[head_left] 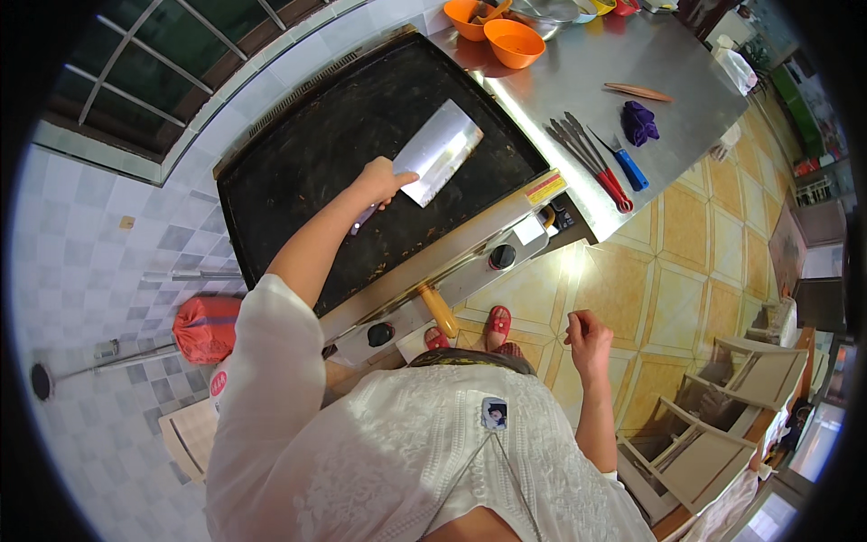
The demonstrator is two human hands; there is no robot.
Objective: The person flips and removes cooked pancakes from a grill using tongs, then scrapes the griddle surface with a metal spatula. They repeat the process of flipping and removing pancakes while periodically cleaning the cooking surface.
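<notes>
Griddle: under the cleaver; contact, I can't tell.
Left hand: fingers wrapped round the handle.
Cleaver: positioning it is the step, I judge; the next move calls for steady grip.
Right hand: fingers curled, seemingly empty.

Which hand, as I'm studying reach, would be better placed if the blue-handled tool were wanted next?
Probably the right hand: it shows nothing held and looks nearer the blue-handled tool on the steel counter. The left hand grips a cleaver over the black griddle.
</notes>
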